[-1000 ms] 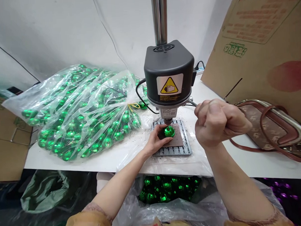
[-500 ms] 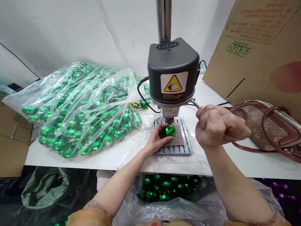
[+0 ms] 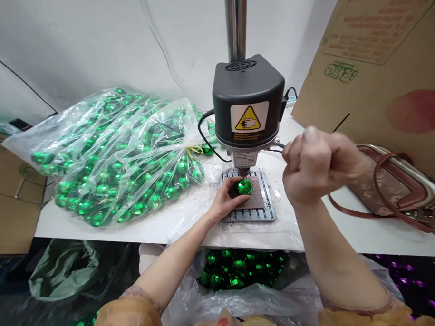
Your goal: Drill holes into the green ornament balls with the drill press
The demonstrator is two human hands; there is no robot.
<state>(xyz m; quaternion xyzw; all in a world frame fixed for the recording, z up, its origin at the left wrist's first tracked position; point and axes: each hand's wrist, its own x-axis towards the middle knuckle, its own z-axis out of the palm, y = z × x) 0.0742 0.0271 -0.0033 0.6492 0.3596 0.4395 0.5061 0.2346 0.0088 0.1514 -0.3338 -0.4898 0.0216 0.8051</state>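
Note:
A shiny green ball (image 3: 245, 187) rests on a brown pad (image 3: 257, 199) over the grey slotted base plate (image 3: 272, 213), right under the drill press's chuck. My left hand (image 3: 228, 199) holds the ball from its left side, thumb in front and fingers behind. The black drill press head (image 3: 249, 95) with a yellow warning label stands above. To its right, my right hand (image 3: 317, 164) is closed in a fist around the end of the press's metal lever (image 3: 279, 144); most of the lever is hidden by the fingers.
A clear bag of green balls (image 3: 124, 161), tied with yellow, lies on the white table (image 3: 98, 236) at left. A brown handbag (image 3: 393, 185) and a cardboard box (image 3: 381, 67) are at right. More green balls (image 3: 242, 269) sit in an open bag below the table edge.
My right hand has risen slightly with the lever. My left hand stays on the ball, and the view has shifted a little.

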